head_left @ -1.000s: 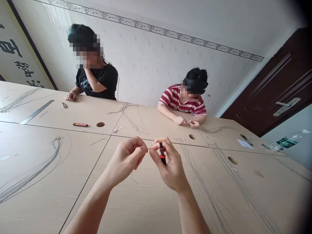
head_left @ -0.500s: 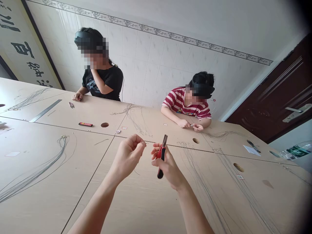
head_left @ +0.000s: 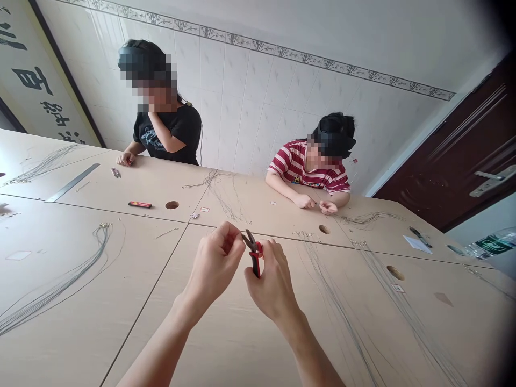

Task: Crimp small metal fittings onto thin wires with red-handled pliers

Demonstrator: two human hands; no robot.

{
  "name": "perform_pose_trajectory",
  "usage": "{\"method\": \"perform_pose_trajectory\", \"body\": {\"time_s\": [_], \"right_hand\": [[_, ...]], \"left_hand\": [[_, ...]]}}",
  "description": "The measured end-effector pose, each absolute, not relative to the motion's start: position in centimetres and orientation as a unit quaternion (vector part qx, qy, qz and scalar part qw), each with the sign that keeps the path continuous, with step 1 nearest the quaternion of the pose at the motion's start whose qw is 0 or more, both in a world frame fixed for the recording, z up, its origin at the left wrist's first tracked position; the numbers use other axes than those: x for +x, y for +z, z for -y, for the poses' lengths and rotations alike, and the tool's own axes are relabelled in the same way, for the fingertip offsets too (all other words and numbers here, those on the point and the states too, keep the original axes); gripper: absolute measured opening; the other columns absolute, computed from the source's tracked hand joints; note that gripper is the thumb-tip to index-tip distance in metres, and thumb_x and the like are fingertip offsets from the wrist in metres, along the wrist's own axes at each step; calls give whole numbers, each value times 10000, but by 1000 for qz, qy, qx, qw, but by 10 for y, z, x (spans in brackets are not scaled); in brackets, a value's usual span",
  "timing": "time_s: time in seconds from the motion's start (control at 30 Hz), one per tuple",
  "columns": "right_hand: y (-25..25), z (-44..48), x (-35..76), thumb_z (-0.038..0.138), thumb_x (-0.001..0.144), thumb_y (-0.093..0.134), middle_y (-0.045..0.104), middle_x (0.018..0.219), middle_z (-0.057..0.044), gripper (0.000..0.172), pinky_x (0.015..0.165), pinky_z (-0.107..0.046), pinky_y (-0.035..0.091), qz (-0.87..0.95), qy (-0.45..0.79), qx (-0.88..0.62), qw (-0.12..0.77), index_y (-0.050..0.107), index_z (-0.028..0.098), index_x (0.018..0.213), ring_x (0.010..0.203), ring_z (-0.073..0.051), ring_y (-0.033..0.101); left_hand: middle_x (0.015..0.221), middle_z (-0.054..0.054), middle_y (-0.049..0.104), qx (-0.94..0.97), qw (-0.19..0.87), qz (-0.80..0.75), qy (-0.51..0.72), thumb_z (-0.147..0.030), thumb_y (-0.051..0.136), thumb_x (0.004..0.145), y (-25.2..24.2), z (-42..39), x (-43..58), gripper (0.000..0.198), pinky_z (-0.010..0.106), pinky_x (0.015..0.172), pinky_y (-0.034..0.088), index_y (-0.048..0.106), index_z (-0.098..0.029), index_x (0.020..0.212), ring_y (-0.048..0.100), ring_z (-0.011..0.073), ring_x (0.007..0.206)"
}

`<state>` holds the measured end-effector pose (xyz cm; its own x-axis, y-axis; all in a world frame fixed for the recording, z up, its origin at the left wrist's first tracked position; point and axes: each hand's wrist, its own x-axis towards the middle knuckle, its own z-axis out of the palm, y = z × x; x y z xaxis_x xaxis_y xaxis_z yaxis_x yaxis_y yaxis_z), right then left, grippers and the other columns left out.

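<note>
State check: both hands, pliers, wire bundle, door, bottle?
pliers: gripped by the red handles, off the table.
right hand: shut on pliers.
left hand: fingers pinched shut at the pliers' nose.
wire bundle: loose, flat on table.
door: looks shut.
bottle: lying on its side.

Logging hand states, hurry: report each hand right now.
Left hand: fingers pinched shut; what they pinch is too small to tell.
Right hand: closed on the red-handled pliers.
</note>
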<state>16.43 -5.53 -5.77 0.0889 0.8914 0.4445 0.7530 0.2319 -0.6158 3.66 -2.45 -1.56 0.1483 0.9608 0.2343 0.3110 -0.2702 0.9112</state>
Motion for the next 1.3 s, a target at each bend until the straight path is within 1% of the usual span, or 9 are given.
{"method": "perform_pose_trajectory", "body": {"time_s": [0.2,0.4,0.53,0.77,0.9,1.0,1.1,1.2,1.3], "right_hand": [[-55,53,165,84,696,464,529,839,-37,212,709,-390,442,664,92,-612,419,413,223,848,828,-229,472],[-52,54,166,97,689,460,506,788,-16,185,685,-363,441,663,107,-614,416,399,231,800,782,-213,474],[-50,55,167,98,673,456,485,753,1,187,648,-331,430,664,115,-610,417,392,233,785,743,-198,470],[-52,54,168,104,696,422,478,713,19,161,578,-291,394,654,152,-617,410,353,241,743,669,-177,462],[-53,54,169,106,694,411,414,622,51,180,504,-263,317,644,180,-619,413,304,249,711,560,-151,396],[-53,54,169,106,687,411,372,590,63,185,480,-253,284,643,192,-607,426,298,252,700,524,-139,347],[-55,53,170,111,690,418,368,583,66,161,473,-251,284,638,200,-602,437,339,250,706,508,-131,325],[-56,53,172,118,696,430,420,602,58,141,477,-255,302,629,205,-601,448,376,246,723,503,-128,348],[-57,52,175,119,694,443,419,596,60,158,480,-255,300,622,200,-603,457,351,247,710,499,-124,344]], "left_hand": [[528,-82,353,694,324,-470,439,-206,443,850,-18,26,41,174,203,452,262,400,-215,682,260,92,491],[523,-78,346,711,296,-464,437,-193,440,846,-18,28,43,164,199,461,277,409,-216,686,267,96,489],[511,-80,317,717,283,-464,436,-198,447,844,-20,26,43,160,195,448,261,419,-221,688,250,99,476],[512,-83,295,727,276,-468,419,-201,454,844,-22,25,43,158,198,446,248,418,-224,692,238,101,477],[510,-88,284,730,279,-468,414,-191,447,848,-22,25,44,160,203,453,250,405,-225,697,240,100,474],[514,-86,296,724,289,-469,415,-200,454,845,-21,25,44,155,205,448,247,411,-224,699,249,97,459],[520,-82,309,718,302,-465,419,-222,444,861,-19,26,44,155,205,446,254,426,-225,707,276,96,448],[526,-78,331,725,311,-460,408,-238,435,879,-19,27,43,148,206,451,263,458,-223,733,275,99,463],[528,-77,326,734,308,-459,395,-256,446,882,-20,27,44,155,211,454,257,452,-221,731,259,103,480]]}}
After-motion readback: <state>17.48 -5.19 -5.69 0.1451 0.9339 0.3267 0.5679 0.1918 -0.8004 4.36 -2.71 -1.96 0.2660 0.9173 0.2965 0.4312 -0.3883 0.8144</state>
